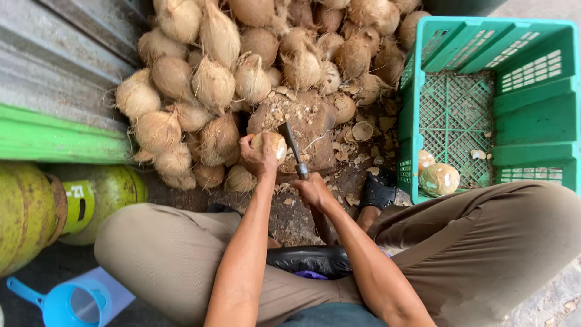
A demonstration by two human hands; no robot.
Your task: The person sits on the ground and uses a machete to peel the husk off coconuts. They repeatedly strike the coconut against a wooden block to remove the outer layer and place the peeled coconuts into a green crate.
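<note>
My left hand [257, 156] grips a pale, partly peeled coconut [274, 144] and presses it against a scarred wooden chopping block [311, 124]. My right hand [313, 191] holds the handle of a cleaver [291, 142], whose dark blade rests against the coconut's right side. A heap of husked brown coconuts [212, 85] fills the ground behind and to the left of the block. Shell chips lie on the block and the dirt around it.
A green plastic crate [532, 115] at the right holds two peeled coconuts [439, 178]. Yellow-green gas cylinders [36, 209] lie at the left under a green ledge. A blue funnel [66, 303] sits at bottom left. My bent legs flank the block.
</note>
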